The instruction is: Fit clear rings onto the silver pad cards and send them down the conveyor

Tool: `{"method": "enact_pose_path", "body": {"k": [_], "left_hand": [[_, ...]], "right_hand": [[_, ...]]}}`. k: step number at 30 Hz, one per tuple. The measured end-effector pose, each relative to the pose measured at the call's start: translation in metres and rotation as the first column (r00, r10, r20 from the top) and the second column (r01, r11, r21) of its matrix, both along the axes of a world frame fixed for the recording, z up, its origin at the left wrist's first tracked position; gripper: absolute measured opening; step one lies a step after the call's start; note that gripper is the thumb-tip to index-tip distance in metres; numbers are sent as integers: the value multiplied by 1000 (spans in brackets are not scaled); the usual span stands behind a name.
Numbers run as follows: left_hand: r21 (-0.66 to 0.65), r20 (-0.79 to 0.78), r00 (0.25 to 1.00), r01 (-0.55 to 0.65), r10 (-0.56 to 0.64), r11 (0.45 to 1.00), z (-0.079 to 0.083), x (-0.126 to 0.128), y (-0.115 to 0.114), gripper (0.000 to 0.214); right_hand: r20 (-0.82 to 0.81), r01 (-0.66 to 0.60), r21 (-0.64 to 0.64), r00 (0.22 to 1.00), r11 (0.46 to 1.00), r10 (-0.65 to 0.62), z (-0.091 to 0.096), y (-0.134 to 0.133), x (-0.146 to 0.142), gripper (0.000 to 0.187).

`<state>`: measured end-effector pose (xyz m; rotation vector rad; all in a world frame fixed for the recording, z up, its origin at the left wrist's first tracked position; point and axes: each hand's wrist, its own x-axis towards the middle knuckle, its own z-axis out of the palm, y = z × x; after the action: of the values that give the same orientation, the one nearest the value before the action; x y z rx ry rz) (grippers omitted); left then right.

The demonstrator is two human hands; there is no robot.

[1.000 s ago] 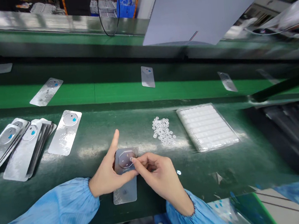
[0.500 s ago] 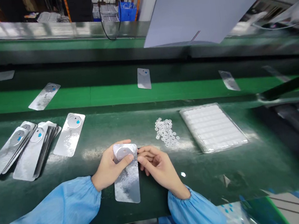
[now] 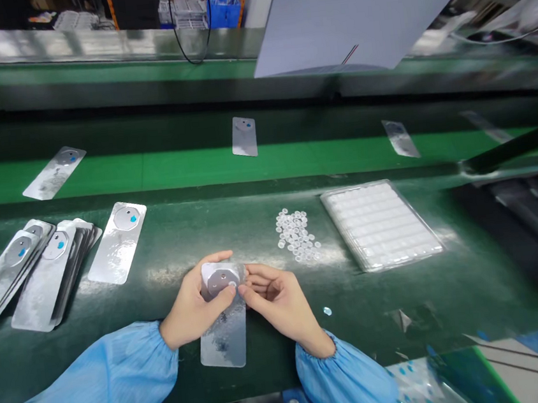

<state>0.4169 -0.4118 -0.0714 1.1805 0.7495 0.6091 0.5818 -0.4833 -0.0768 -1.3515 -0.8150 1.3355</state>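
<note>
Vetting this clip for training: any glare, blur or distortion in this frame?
Head view: pale glare streaks on the green tabletop; head view: mottled reflections on the held silvery card; head view: black items at right smeared and apparently stretched; head view: clear disc pile fairly sharp.

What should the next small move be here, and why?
Probably the left hand should press its thumb firmly onto the shiny plate, by its round patch: the thumb already lies there, a finger shows behind the plate's top edge, and the right hand is at its right edge.
</note>
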Motion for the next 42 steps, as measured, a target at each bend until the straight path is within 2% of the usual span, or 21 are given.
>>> {"method": "enact_pose_path", "body": {"k": [7, 17, 22, 25, 28, 30, 33, 35, 38, 42], "left_hand": [[-38, 6, 1000, -5, 5, 999, 0, 1, -3, 55], [-63, 12, 999, 47, -47, 997, -1, 0, 1, 45], [-66, 32, 999, 18, -15, 998, -4, 0, 2, 43], [-67, 28, 998, -51, 53, 996, -4, 0, 3, 42], [-26, 16, 996, -85, 85, 996, 0, -2, 8, 39], [-30, 0, 1000, -3, 3, 1000, 3, -4, 13, 37], [-37, -30, 988, 151, -152, 988, 6, -6, 14, 33], [10, -41, 983, 180, -179, 984, 6, -6, 10, 27], [55, -32, 987, 159, -157, 986, 0, -4, 3, 19], [34, 9, 992, 125, -125, 992, -5, -4, 1, 18]], "right_hand": [[-15, -22, -41, 1000, 999, 21, 7, 5, -2, 34], [2, -33, -52, 999, 998, 34, 4, 3, -1, 33], [-9, -17, -9, 1000, 1000, 17, 2, 7, -1, 38], [-34, 20, 0, 999, 1000, -20, 0, 7, -1, 47], [117, -30, -8, 993, 1000, 31, 11, 6, 9, 40], [323, -127, 5, 939, 992, 119, 26, 6, 20, 26], [605, -308, 20, 762, 951, 234, 50, 7, 33, 15], [700, -378, 29, 668, 925, 251, 60, 8, 34, 13], [759, -368, 29, 613, 929, 220, 63, 6, 28, 13], [782, -329, 30, 596, 944, 182, 59, 1, 20, 14]]}}
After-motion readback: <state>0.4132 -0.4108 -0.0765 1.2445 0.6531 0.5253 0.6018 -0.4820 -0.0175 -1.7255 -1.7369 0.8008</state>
